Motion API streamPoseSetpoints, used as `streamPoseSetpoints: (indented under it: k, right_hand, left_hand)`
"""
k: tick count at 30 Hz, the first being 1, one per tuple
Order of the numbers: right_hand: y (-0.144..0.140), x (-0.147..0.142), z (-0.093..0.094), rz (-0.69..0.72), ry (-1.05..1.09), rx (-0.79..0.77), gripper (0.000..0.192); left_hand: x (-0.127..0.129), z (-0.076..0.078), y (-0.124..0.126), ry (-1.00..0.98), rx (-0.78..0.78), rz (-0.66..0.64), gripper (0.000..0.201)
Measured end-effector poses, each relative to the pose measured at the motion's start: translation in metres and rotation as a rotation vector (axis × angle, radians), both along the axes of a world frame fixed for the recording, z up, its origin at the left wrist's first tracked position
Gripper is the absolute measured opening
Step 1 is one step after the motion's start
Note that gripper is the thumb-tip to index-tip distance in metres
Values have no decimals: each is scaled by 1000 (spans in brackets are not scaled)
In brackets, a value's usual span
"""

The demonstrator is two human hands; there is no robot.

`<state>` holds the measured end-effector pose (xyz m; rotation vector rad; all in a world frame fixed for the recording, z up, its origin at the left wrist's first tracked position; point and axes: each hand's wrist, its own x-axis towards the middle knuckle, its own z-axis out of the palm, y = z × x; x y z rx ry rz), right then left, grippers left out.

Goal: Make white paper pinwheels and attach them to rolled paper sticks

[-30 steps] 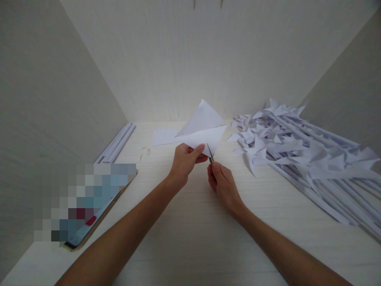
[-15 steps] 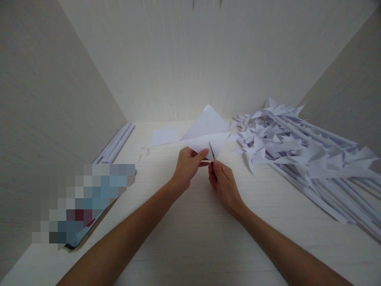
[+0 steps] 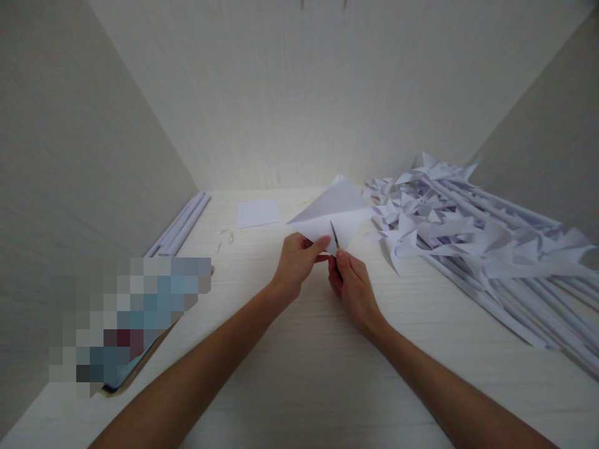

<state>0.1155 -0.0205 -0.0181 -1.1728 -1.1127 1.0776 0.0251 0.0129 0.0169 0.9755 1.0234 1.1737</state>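
A creased sheet of white paper (image 3: pixel 337 202) is held up over the table in front of me. My left hand (image 3: pixel 302 259) pinches its near edge, thumb on top. In my right hand (image 3: pixel 350 277) is a pair of scissors (image 3: pixel 334 234), gripped by the handles, which the fingers largely hide. One dark blade lies over the paper's near face, pointing away from me; the other blade is not visible, so how far the scissors are spread cannot be made out.
Paper pinwheels on rolled paper sticks (image 3: pixel 468 243) lie piled on the right. At the left wall are several paper rolls (image 3: pixel 180 224), with a blurred-out phone-like object (image 3: pixel 145 324) nearer me. A white paper square (image 3: pixel 258 213) and small scraps (image 3: pixel 230 237) lie behind my left hand.
The sheet has tilted, its peak shifting right and lower, and its raised back part looks flatter. Both hands stay almost in place, still gripping the paper and the scissors.
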Motion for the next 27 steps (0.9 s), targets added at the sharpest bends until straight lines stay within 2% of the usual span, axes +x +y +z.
streamPoseSetpoints:
  k: [10,18,24,27]
  right_hand:
    - [1,1,0,19,6,6,41]
    - [1,0,-3,66,-74,43,42]
    - [3,0,-4,5,102,113,32]
    - [6,2,-5,39,131,93,27]
  left_hand:
    - [-1,-3,1,-47,-8,-3,15]
    - [-9,-7,11,-162,36,97,18]
    - [-16,-13,15,-249,17,203,8]
    - [-21,-16,10,-244,-27,172,9]
